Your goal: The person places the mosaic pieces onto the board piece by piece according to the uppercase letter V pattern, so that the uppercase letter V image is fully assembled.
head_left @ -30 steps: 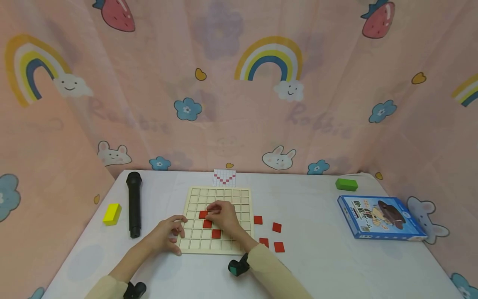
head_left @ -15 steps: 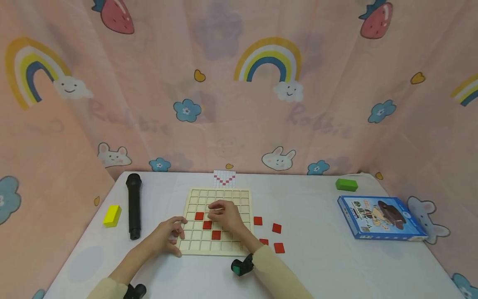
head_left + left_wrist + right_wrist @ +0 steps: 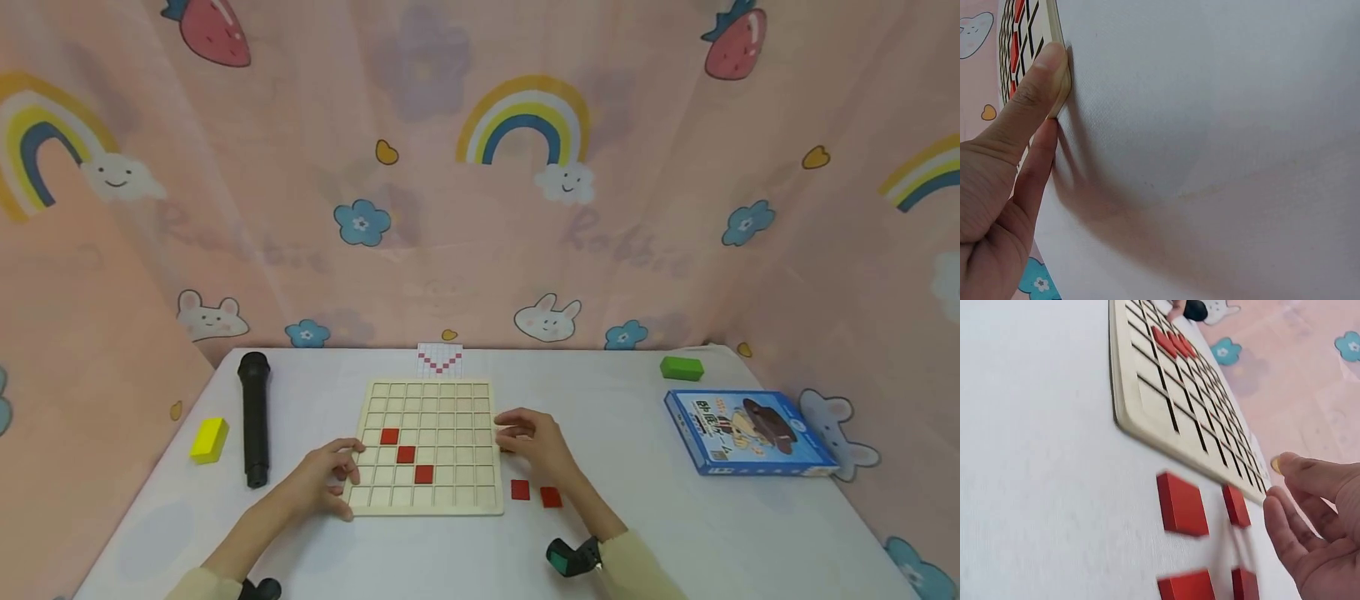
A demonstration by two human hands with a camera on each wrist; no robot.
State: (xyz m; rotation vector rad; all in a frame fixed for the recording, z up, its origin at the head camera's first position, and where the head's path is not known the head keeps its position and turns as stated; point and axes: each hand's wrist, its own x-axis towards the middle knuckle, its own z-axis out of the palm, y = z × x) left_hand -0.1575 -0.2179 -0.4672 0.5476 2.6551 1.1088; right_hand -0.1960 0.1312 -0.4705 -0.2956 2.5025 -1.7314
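A cream grid board (image 3: 459,421) lies on the table with three red square tiles (image 3: 406,455) set in a diagonal on its left part. My left hand (image 3: 321,479) holds the board at its near left corner; thumb (image 3: 1049,62) and fingers touch the edge. To the right of the board, my right hand (image 3: 536,442) hovers with bent, slightly parted fingers and nothing between them. Below it several loose red tiles (image 3: 1183,506) lie on the cloth; in the head view two show, the others being hidden by the hand.
A pattern card (image 3: 439,359) lies behind the board. On the left are a black microphone (image 3: 256,421) and a yellow block (image 3: 209,440). A green block (image 3: 682,368) and a blue box (image 3: 750,433) sit on the right. A patterned pink curtain (image 3: 465,250) backs the white table.
My right hand has left the board and moved right, over the loose tiles. The tile it was at now sits flat in the grid. My left hand stays at the board's corner.
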